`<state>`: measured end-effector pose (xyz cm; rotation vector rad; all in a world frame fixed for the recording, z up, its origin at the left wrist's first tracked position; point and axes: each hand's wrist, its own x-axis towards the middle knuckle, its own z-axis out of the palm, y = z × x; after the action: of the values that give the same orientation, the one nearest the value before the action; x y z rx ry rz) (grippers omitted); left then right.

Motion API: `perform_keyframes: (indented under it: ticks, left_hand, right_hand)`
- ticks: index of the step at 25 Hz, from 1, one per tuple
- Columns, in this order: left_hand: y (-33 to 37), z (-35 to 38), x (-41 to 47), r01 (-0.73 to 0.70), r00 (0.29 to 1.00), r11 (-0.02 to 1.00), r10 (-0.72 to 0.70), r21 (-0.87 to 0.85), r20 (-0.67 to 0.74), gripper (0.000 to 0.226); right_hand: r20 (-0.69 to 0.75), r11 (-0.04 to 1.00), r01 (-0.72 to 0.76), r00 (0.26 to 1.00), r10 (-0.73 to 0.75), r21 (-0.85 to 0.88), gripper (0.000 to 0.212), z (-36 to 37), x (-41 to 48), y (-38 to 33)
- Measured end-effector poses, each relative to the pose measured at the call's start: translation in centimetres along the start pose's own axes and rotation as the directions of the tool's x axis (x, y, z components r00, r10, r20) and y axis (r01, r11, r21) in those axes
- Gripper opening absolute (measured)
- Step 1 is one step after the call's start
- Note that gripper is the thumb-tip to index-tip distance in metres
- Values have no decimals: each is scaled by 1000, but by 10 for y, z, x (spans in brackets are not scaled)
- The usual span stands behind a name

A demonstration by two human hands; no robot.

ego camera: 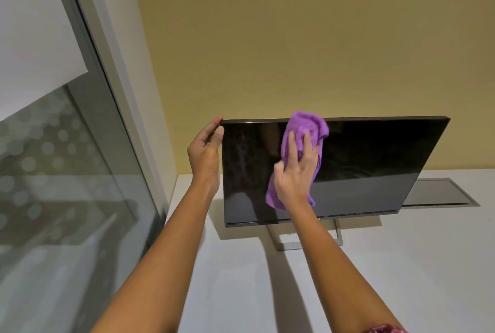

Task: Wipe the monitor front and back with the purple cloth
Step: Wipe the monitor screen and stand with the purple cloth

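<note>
Two bare forearms are seen reaching up from the bottom of the head view, with a scrap of patterned sleeve (385,329) showing at the right. The left hand (206,153) is curled round the upper left corner of the monitor (375,161), so the panel is braced. The right hand (293,172) is laid flat with its fingers straight and spread. The purple cloth (308,126) is pressed under it against the dark screen, near the top edge and left of centre, and a loose tail hangs below the palm. The monitor is stood on a thin metal stand (310,245) on a white desk (401,265), with a yellow wall (294,37) behind it and a glass partition (67,172) to the left.

The front is judged to be the step in hand — the back is not yet reached. Pressure should be kept light and even, and strokes overlapped from edge to edge. The corner grip should be firm enough that the slim stand is not rocked. The loose tail is best gathered under the palm — streaks may otherwise be left.
</note>
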<state>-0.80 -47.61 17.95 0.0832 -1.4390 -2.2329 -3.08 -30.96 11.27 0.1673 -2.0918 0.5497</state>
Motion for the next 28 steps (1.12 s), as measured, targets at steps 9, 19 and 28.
perform_keyframes:
  ticks: [9, 19, 28]
  left_hand:
    - [0, -1, -2, -10, 1000, 1000, 10, -15, 6, 25]
    - [5, 8, -12, -41, 998, 999, 41, -10, -56, 26]
    - [0, 17, -23, -199, 961, 929, 247, 313, -125, 26]
  right_hand:
    - [226, 801, 575, 813, -537, -166, 68, 44, -57, -33]
    - [-34, 995, -76, 996, 78, 61, 72, 2, 7, -29]
    - [96, 949, 297, 953, -288, -108, 66, -2, -14, 17]
